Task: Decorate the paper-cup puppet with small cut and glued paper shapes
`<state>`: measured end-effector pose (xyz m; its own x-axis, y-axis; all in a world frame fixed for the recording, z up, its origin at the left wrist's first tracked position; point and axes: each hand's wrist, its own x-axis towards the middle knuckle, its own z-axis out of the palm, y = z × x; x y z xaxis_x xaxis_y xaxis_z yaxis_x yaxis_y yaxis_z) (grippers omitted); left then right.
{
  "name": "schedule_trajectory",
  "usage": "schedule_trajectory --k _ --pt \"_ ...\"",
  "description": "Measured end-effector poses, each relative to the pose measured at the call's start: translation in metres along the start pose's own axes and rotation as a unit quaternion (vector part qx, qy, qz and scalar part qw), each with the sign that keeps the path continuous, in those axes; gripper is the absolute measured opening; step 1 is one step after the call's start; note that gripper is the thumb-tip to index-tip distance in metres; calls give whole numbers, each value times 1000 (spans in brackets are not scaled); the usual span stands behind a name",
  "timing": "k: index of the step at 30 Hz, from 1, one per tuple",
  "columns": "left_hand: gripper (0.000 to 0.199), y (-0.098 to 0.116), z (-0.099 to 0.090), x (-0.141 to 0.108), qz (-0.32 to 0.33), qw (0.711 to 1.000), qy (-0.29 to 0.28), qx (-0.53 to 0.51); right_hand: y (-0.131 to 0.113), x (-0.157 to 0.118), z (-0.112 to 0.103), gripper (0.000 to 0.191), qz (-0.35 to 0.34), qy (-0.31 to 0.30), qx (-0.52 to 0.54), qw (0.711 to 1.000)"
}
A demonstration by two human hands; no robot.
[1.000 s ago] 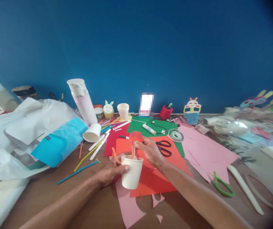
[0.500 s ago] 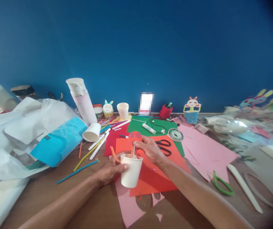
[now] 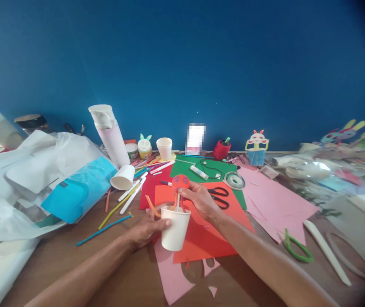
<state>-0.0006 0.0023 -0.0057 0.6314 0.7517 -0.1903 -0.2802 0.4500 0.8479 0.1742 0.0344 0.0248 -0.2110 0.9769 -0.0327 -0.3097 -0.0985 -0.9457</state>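
A white paper cup (image 3: 175,232) is held upright above the table by my left hand (image 3: 148,227), thumb on its front wall and fingers around its left side. My right hand (image 3: 199,198) pinches the lower edge of a round orange paper face (image 3: 180,182) with drawn blue eyes, just over the cup's mouth. A white stick (image 3: 178,202) runs from the face down into the cup. An orange strip (image 3: 151,204) sticks out at the cup's upper left. How the strip and stick are fixed inside is hidden.
Beneath my hands lies orange paper (image 3: 214,245) over pink scraps (image 3: 172,277). Black-handled scissors (image 3: 222,202), a glue stick (image 3: 199,172) and a tape roll (image 3: 234,180) are beyond. Markers (image 3: 133,196) and a tipped cup (image 3: 123,177) sit left; a finished bunny cup (image 3: 256,157) stands at the back.
The orange face has risen very slightly in my right hand. The cup and my left hand have barely shifted.
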Motion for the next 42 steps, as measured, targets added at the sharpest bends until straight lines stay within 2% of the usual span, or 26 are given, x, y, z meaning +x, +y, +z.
schedule_trajectory --k 15,22,28,42 --pt "59 -1 1 -1 -3 1000 1 -3 1 -1 2 6 -12 27 -15 999" --pt "59 1 2 -2 -2 1000 5 2 3 0 3 9 -14 36 -35 999" --pt "61 0 2 -1 4 1000 8 -6 -2 -2 5 15 -23 21 -23 999" --pt "61 2 3 -1 20 1000 -9 -8 -3 -3 6 13 -16 21 -42 999"
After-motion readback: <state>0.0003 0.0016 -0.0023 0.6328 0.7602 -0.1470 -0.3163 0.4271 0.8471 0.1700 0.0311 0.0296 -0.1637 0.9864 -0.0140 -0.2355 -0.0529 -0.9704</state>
